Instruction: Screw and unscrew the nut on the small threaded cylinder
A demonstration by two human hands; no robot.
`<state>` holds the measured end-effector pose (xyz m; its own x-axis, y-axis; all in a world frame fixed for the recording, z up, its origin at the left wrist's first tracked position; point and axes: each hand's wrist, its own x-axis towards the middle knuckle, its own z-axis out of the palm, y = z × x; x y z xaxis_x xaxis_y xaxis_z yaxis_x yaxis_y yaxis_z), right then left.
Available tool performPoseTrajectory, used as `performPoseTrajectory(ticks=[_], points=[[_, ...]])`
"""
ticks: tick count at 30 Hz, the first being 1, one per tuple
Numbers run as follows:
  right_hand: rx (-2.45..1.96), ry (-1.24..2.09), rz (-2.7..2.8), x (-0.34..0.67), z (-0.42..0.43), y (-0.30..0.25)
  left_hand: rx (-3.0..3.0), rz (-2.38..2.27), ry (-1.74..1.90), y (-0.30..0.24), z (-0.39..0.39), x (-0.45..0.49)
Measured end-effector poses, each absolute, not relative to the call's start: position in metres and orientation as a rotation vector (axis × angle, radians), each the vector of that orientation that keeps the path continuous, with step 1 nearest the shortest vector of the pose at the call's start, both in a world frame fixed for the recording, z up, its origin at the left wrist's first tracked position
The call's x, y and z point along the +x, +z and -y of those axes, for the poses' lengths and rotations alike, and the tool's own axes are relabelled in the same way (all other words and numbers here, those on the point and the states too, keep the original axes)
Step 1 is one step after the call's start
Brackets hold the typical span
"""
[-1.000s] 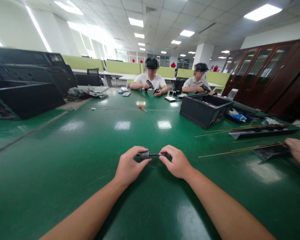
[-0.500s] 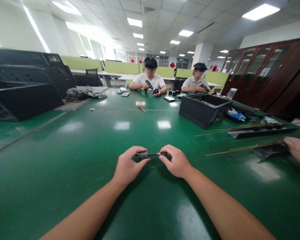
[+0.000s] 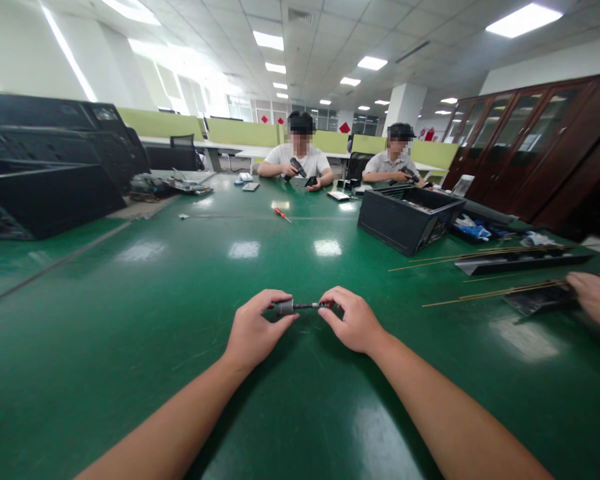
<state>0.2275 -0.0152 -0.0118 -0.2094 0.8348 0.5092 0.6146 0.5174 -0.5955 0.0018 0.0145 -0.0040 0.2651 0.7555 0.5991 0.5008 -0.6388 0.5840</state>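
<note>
Grey metal shows on the collar of a small screwdriver [image 3: 300,307] held level just above the green table [image 3: 130,347], its thin dark shaft running rightward into a bit of red at the handle end; the left hand [image 3: 253,330] is closed round the grey collar, thumb and forefinger pinching it and the other fingers curled under, while the right hand [image 3: 353,323] pinches the red end with its fingertips, the rest of that hand loosely bent. Both hands are shut on the same tool, one at each end, and both forearms lie along the table toward the camera. Judging from the grip, the step in hand is fitting or twisting the shaft and collar together or apart; which of the two cannot be told. The next move would call for a steady hold on the collar by the left hand and a small, straight turn or pull by the right, kept in line with the shaft. Farther out, thin brass rods [image 3: 495,292] lie to the right beside a dark flat tray [image 3: 540,300], where another person's hand [image 3: 597,300] rests. Beyond stands a black open crate [image 3: 405,227], a red-handled screwdriver [image 3: 281,214] lies mid-table, and two seated people hold tools at the far end
</note>
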Motion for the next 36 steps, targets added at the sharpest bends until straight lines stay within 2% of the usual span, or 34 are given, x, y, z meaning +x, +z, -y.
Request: performPoseTrajectory(ticks=[27,36], points=[[-1.208,0.343,1.892,0.235,0.011,-0.013,2.278,-1.203,1.318,-0.001,-0.016,-0.001],[-1.233,0.468,1.762,0.236,0.000,-0.022,2.137,-1.408,1.290,0.012,-0.014,-0.010]])
